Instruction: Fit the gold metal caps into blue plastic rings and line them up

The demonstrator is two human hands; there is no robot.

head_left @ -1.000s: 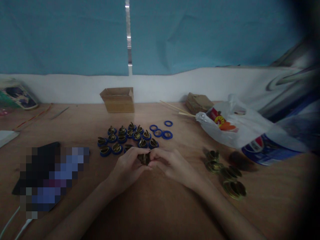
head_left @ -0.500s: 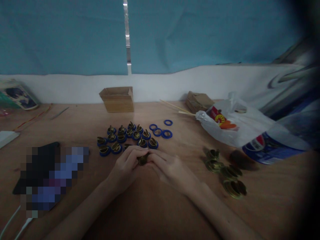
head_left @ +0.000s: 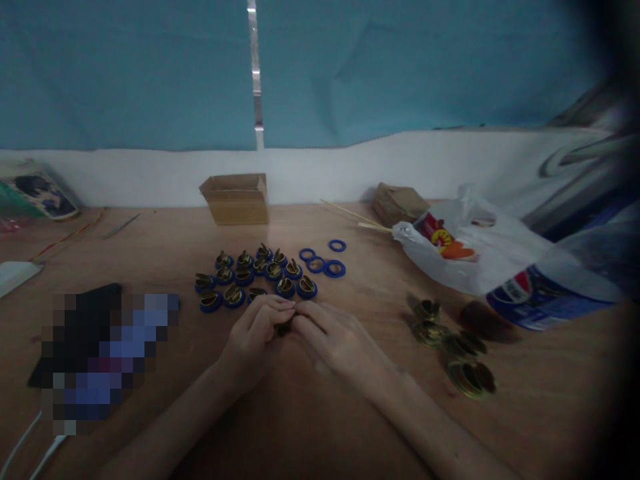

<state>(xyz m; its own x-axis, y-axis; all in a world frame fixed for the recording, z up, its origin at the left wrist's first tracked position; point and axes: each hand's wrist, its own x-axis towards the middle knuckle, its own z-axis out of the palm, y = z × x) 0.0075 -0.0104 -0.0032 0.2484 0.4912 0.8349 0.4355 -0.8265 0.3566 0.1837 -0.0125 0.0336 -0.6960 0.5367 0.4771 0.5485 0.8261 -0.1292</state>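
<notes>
My left hand [head_left: 254, 333] and my right hand [head_left: 337, 337] meet at the middle of the table, fingers pinched around a small brass piece [head_left: 284, 328]. Most of that piece is hidden by my fingers. Just beyond my hands lie several brass pieces set in blue rings [head_left: 243, 275], with upright flaps on them. Several loose blue rings [head_left: 335, 269] are to the right of that group. Farther right, several brass pieces without blue rings [head_left: 430, 333] rest on the wood.
A cardboard box [head_left: 237, 200] stands at the back. At right are a brown packet [head_left: 400, 202], a plastic bag [head_left: 510, 247] and a Pepsi bottle [head_left: 550, 299]. A dark, partly pixelated device [head_left: 83, 333] with white cables lies at left.
My right fingers have closed further over the brass piece, so less of it shows. Both hands stay together in about the same place.
</notes>
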